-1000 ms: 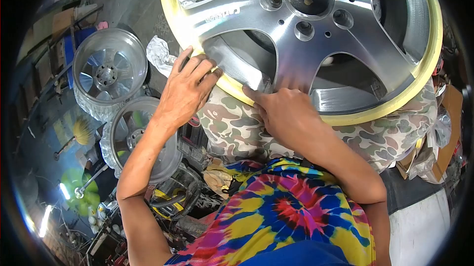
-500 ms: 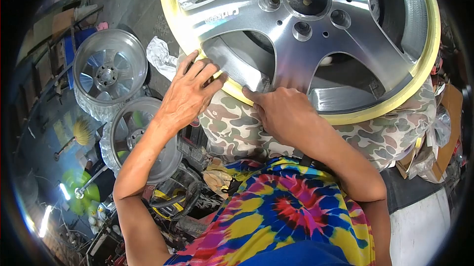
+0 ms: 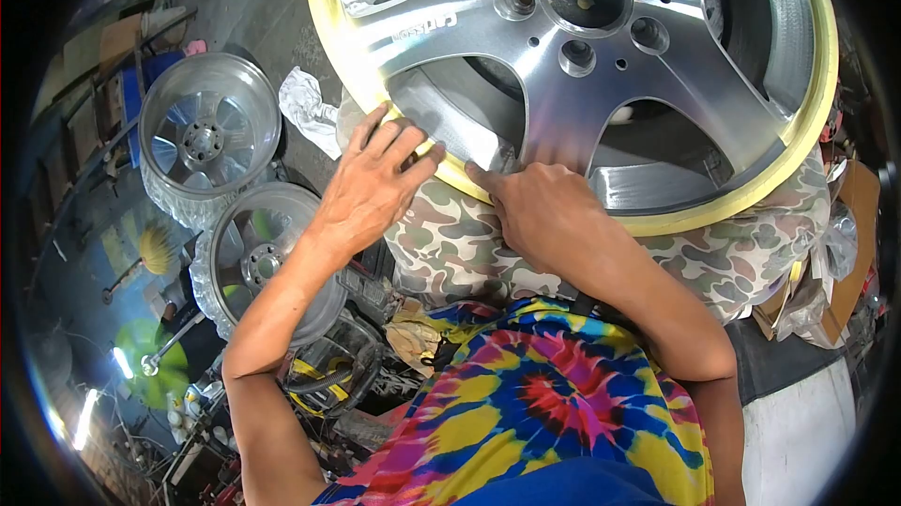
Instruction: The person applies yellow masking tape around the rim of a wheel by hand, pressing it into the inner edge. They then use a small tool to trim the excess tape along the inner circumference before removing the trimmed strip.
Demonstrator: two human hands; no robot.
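Note:
A large silver alloy wheel [image 3: 563,84] lies face up before me, its outer edge covered with yellow masking tape [image 3: 706,215]. Beneath it is a camouflage cloth [image 3: 450,238]. My left hand [image 3: 380,173] rests on the taped edge at the lower left, fingers bent and apart, tips touching the tape. Close by on the right, my right hand [image 3: 544,206] has one digit stretched along the tape near the base of a spoke. Its other fingers are folded under; anything inside them is hidden.
Two more wheels, an upper one [image 3: 208,126] and a lower one [image 3: 267,262], stand at the left with plastic wrap around them. A white crumpled cloth [image 3: 308,110] lies beside the wheel. Cardboard [image 3: 854,215] and plastic bags are at the right. A green fan [image 3: 155,365] is at lower left.
My left hand has slid slightly right and down along the taped edge, closer to my right hand. The right hand stays almost in place.

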